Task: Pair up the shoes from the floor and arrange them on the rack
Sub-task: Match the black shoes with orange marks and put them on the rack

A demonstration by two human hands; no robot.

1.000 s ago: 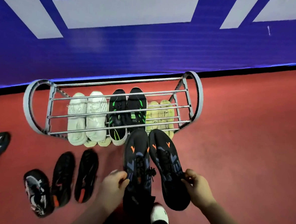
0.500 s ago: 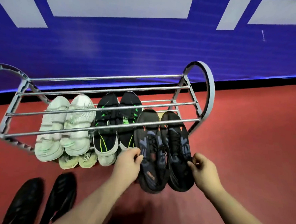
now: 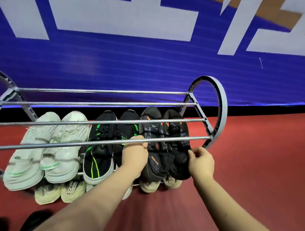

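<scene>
Left grip (image 3: 136,152): fingers curled onto the near side edge of the left shoe (image 3: 152,131) of the dark, orange-marked pair. Right grip (image 3: 201,161): thumb and fingertips pinch the outer edge of the right shoe (image 3: 178,134) close to its heel. Both grips are closed on a shoe; neither is free.

Location: the pair lies side by side at the right end of the rack (image 3: 220,108), under the upper tier's front bar (image 3: 75,143), just beside the black-and-green pair (image 3: 101,144). A white pair (image 3: 57,145) sits further left. Beige heels (image 3: 149,186) show beneath the dark pair; whether they rest on a lower tier or on the floor cannot be told.

Step in hand, as judged: seating the pair.
1. Push both shoes forward together so the heels finish level with the neighbouring pairs.
2. Keep the knuckles below the front bar.
3. Check that both soles bear on the tier's rails before letting go; a heel left overhanging could tip out.
4. Avoid nudging the black-and-green pair sideways.

Orientation: each shoe's long axis runs front to back, across the rails. Toes point at the blue wall; heels face the person. The two shoes lie roughly parallel.

Black shoes (image 3: 34,219) on the floor are not yet racked.
</scene>
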